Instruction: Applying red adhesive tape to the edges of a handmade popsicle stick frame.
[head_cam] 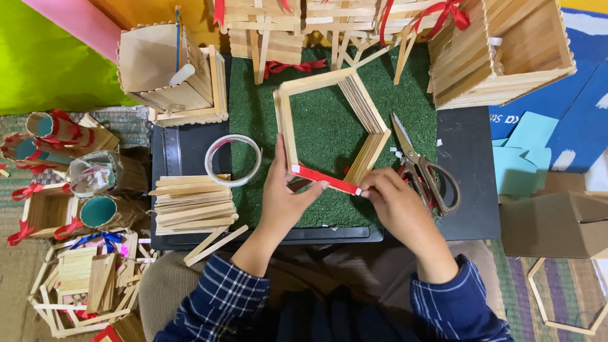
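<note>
A hexagon-shaped frame of stacked wooden sticks (361,107) lies on a green turf mat (316,133). Across its open near side runs a red strip (326,179) with white ends. My left hand (282,196) pinches the strip's left part by the frame's lower left corner. My right hand (396,202) holds the strip's right end against the frame's lower right wall. Both sleeves are dark blue plaid.
Scissors (421,168) lie right of the frame on a black board (468,171). A clear tape roll (233,159) and a stack of wooden sticks (193,202) sit to the left. Stick boxes (500,50), ribbon-tied holders (63,133) and a cardboard box (557,225) surround the mat.
</note>
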